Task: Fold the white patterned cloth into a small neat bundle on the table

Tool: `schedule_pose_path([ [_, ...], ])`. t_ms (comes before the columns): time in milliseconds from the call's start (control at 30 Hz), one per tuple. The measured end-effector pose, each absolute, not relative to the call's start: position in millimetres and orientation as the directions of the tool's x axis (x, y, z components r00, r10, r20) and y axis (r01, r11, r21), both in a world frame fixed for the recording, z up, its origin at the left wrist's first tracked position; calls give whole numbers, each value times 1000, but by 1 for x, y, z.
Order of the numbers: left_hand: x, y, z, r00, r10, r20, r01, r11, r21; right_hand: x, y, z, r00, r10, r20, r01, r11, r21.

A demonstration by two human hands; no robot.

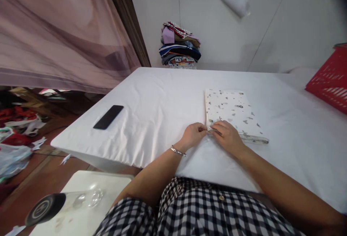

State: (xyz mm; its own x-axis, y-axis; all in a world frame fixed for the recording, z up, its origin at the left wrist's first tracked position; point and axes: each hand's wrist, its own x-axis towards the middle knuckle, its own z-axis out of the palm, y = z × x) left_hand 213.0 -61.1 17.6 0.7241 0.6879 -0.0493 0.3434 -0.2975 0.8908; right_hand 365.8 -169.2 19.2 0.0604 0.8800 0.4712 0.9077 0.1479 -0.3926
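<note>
A folded white cloth (230,107) with small grey printed shapes lies on the white-covered table (168,98), right of the middle. My left hand (194,134), with a bracelet at its wrist, pinches the cloth's near left corner between thumb and fingers. Beside it my right hand (227,136) rests over the same corner, its fingers closed on the layered near edge. The two hands are close together, and the fingers partly hide that corner. Toward the right, the stacked layers of the fold show along the near edge.
A black phone (108,117) lies on the table's left side. Folded clothes (180,46) are piled beyond the far edge, against the wall. A red plastic basket (329,78) stands at the far right. Lower left, a bottle with a dark cap (46,207) stands on a white stool (84,214).
</note>
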Motion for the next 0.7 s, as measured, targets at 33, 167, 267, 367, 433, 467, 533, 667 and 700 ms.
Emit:
schedule_pose_path([
  [33,213,-61,18,723,689,-51,346,-297,890,366,-169,18,76,883,463,902,138,-410],
  [167,214,-63,22,718,693,-66,375,-305,875,368,-168,15,153,898,414,864,82,-496],
  [267,214,-64,24,717,693,-72,388,-311,867,368,-167,14,191,898,396,837,61,-543],
  [367,214,-65,24,714,697,-69,394,-317,863,369,-166,12,210,894,397,816,64,-575],
  [433,214,-65,23,711,701,-64,398,-325,858,370,-165,11,221,890,398,803,66,-592],
  [467,214,-65,23,710,702,-61,396,-326,858,370,-165,10,228,886,403,797,68,-600],
  [533,214,-65,22,707,705,-57,391,-323,862,370,-165,9,238,879,414,789,73,-610],
  [667,215,-66,22,694,718,-50,384,-311,869,369,-167,10,216,879,426,810,82,-580],
  [700,215,-66,22,691,721,-52,384,-306,871,369,-167,10,204,880,428,821,85,-565],
])
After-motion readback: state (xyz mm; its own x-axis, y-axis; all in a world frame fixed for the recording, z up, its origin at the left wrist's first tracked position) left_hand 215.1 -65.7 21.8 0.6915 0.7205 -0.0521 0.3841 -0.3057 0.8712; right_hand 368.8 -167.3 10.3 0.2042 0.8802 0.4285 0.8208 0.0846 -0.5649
